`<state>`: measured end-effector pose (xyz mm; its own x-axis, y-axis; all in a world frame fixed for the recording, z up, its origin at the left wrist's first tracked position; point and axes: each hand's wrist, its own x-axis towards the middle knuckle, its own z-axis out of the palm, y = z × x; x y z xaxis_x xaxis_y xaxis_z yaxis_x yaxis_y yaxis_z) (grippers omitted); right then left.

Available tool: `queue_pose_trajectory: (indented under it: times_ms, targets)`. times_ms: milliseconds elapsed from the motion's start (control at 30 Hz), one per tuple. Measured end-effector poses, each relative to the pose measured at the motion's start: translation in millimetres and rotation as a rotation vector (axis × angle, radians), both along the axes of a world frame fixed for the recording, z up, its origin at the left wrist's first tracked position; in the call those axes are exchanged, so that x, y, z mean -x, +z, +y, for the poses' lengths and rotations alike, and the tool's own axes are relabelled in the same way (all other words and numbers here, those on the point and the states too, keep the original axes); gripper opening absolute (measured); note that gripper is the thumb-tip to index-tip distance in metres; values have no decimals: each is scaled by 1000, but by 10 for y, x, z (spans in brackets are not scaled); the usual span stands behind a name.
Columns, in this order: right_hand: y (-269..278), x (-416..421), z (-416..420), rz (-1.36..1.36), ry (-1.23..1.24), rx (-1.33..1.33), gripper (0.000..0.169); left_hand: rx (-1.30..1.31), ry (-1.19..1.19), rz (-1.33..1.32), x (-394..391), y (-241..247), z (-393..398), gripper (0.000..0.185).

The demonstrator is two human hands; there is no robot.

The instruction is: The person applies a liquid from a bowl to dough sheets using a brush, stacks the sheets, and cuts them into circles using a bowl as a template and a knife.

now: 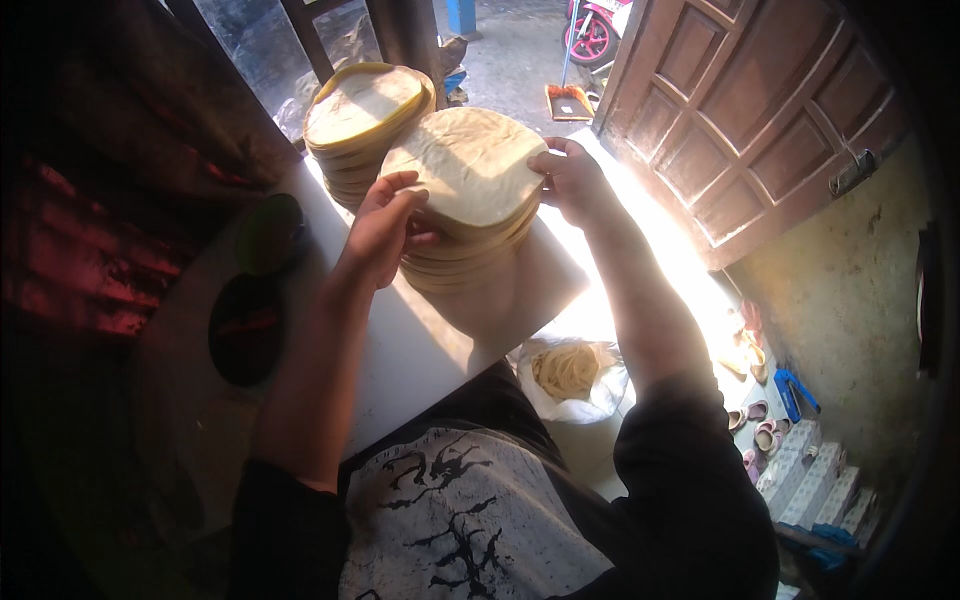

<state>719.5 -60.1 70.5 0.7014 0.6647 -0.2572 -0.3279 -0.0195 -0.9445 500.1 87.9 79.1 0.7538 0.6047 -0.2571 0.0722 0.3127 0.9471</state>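
A round, thin, pale flatbread or dough sheet (469, 161) lies at the top of a tall stack of similar rounds (469, 266) on the white table. My right hand (574, 180) pinches the sheet's right edge, thumb above and fingers below. At its near left edge is my left hand (382, 229), thumb and forefinger on the rim and the other fingers curled beside the stack. Whether the sheet is lifted off the rounds beneath it is hard to tell. Behind and to the left stands a second stack of rounds (367, 112), with yellow showing around its top.
The white table (409, 375) ends close to my lap. Below its right side, a white plastic bag (589, 409) holds pale strips. A dark round object (247, 330) and a green one (268, 234) sit left. A wooden door (750, 112), shoes (769, 435) and a dustpan (568, 103) are to the right.
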Motion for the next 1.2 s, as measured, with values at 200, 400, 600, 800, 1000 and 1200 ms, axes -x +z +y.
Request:
queue_pose_trajectory:
  times_ms: [200,400,600,800,1000,1200]
  targets:
    - [-35,-104,-36,-41,99,-29,66,-94,-40,92,124,-29,43,43]
    - [166,-126,-20,-179,118,32,64,-121,-29,70,69,-83,24,45]
    - [-117,-152,-101,-118,94,-7,56,-147,-108,101,167,-49,45,50]
    - [-93,-124,-76,-182,129,30,59,-190,-141,115,284,-20,82,55]
    - [-190,-101,-396,-305,-31,52,56,-312,6,115,975,-123,-28,65]
    - [-608,708,-791,-597,-234,216,32,-663,-237,444,2675,43,-479,59]
